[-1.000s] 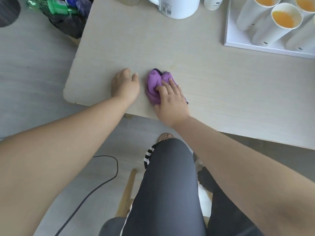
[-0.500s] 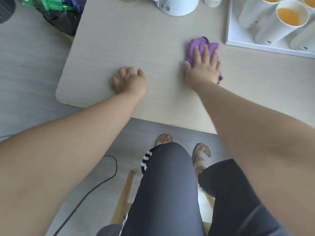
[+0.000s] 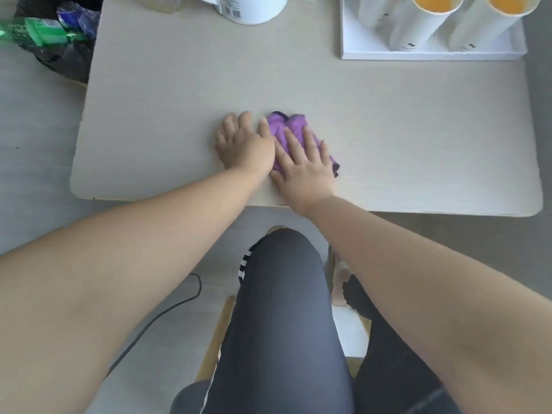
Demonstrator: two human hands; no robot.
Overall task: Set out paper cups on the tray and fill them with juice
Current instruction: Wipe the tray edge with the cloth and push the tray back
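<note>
Three white paper cups (image 3: 418, 25) are being carried upright, side by side, by a white tray (image 3: 418, 56) at the far right corner of the pale tabletop (image 3: 403, 130). Orange juice (image 3: 430, 0) is being held in the two right-hand cups. The top of the third cup, on the left, is being cut off by the frame edge, so its contents cannot be told.

Well apart from the tray, toward the near middle of the tabletop, a crumpled purple cloth (image 3: 286, 130) is being pressed flat by the right grip (image 3: 301, 165). Its fingers are being kept straight and slightly spread across the cloth, with nothing pinched. Just beside it on the left, the left grip (image 3: 245, 144) is being rested on the bare tabletop, fingers loosely bent and nothing held; its thumb side is touching the cloth's left edge.

At the far edge, left of the tray, the lower part of a white jug (image 3: 248, 8) is being shown. Off the tabletop at the far left, a dark bag (image 3: 65, 61) of rubbish is being topped by a green bottle (image 3: 33, 34). Below the near edge, dark-trousered legs (image 3: 283, 324) are being shown, with a black cable (image 3: 167, 309) lying on the floor to their left.
</note>
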